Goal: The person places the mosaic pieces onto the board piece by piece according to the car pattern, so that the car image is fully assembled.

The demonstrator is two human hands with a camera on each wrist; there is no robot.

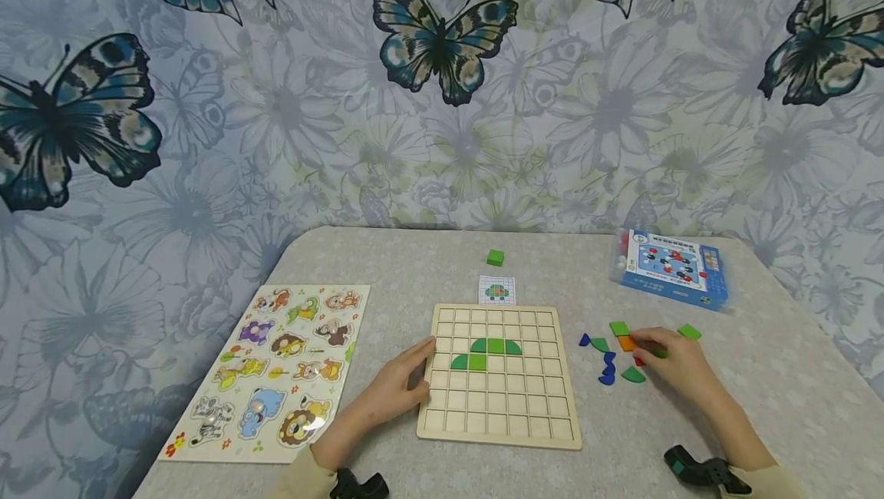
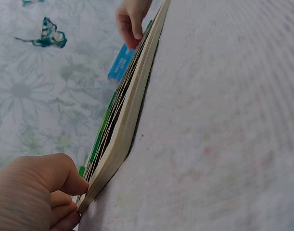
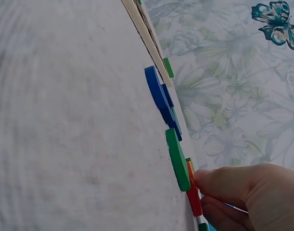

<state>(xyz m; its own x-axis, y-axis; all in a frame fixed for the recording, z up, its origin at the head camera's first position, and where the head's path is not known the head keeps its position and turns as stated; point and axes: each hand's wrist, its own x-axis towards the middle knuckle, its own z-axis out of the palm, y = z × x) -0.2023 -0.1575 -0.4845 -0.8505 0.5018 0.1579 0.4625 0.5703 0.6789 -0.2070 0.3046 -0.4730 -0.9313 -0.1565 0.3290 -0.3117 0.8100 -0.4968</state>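
Grey-beige and faintly patterned, the table carries everything. Along its left edge lies an animal board, visible only from the head; mid-table sits a wooden grid board holding five green pieces. Near the far right corner is a blue box. The left hand has a relaxed grip, touching the grid board's left side, whose thickness shows edge-on from the left wrist. The right hand has thumb and fingers drawn close among loose pieces toward the table's right edge; whether they pinch one, I cannot tell. A printed card lies just beyond the grid board, a green block nearer the far edge. The right wrist view reveals a red piece by the thumb, mostly covered from the head.
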